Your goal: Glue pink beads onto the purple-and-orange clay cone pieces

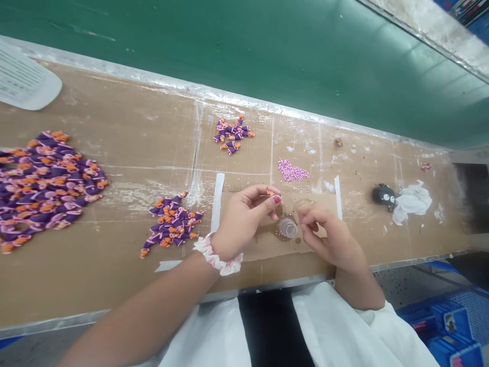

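My left hand [244, 216] is closed in a pinch on a small orange-topped figure [271, 193], mostly hidden by the thumb and fingertips. It looks like the purple, orange and pink figures in the piles. To its right, my right hand [330, 232] has its thumb and fingers pressed together, and I cannot make out what is in them. Between and just below the hands stands a small clear plastic cup [289, 228] on a brown cardboard sheet [263, 250]. Wet-looking spots and a few pink beads lie around the cup. A heap of pink beads [292, 171] lies beyond the hands.
Purple and orange figures lie in a large pile [49, 183], a smaller pile [171, 221] and a far cluster [233, 132]. White tape [217, 201] edges the sheet. At right are a black object with eyes [383, 196] and white tissue [412, 201]. A green wall [244, 56] rises behind.
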`<state>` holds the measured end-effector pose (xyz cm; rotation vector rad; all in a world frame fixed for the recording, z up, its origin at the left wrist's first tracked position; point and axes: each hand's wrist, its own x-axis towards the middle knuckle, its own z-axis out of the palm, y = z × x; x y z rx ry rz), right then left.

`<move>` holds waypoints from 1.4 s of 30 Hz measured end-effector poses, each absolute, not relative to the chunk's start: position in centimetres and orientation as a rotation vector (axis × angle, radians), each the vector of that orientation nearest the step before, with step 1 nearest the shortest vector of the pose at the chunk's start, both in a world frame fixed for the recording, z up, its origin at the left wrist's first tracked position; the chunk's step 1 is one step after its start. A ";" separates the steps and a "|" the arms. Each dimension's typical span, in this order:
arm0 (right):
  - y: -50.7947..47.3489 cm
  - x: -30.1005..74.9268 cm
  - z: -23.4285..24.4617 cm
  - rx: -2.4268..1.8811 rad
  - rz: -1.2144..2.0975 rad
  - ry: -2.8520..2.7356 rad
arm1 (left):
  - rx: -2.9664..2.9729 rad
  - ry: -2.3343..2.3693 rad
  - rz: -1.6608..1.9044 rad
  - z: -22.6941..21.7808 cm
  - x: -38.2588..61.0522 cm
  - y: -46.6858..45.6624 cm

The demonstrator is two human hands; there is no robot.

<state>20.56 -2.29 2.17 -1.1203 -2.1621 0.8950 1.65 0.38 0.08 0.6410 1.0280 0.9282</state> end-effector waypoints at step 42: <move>-3.6 19.1 2.5 -1.014 0.509 -2.114 | 0.371 0.644 0.548 -0.3 1.8 -0.1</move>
